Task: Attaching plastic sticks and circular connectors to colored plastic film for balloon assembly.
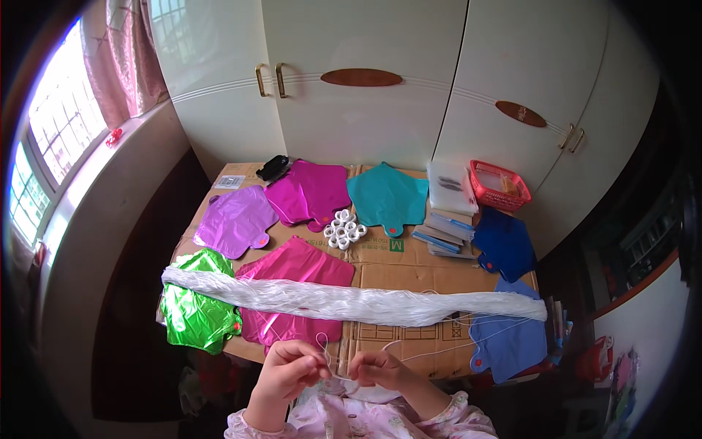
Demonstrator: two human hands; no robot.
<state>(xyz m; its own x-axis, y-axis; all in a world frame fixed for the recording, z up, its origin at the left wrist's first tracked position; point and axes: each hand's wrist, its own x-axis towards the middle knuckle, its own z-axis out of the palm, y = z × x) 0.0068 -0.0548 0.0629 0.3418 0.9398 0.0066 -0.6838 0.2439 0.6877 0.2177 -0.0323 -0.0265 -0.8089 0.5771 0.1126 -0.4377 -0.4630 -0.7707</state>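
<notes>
At the near edge of the cardboard-covered table, my left hand [294, 367] pinches a thin white string [340, 377] that loops up above its fingertips. Close beside it, my right hand [379, 368] is closed on the same string, with a short end sticking up past the fingers. From there a strand runs right toward a long skein of white string [380, 304], which lies across the table just beyond my hands. Under the skein's left part are a green foil balloon [194, 322] and a deep pink foil balloon [292, 263], both flat. A pale blue flat balloon [504, 340] lies under its right end.
Farther back lie purple [235, 219], magenta [311, 190], teal [387, 197] and dark blue [504, 245] flat balloons. White rolls [344, 230] cluster mid-table. Packets [446, 234], clear bags [451, 189] and a red basket [501, 184] stand back right; cabinets [365, 124] rise behind.
</notes>
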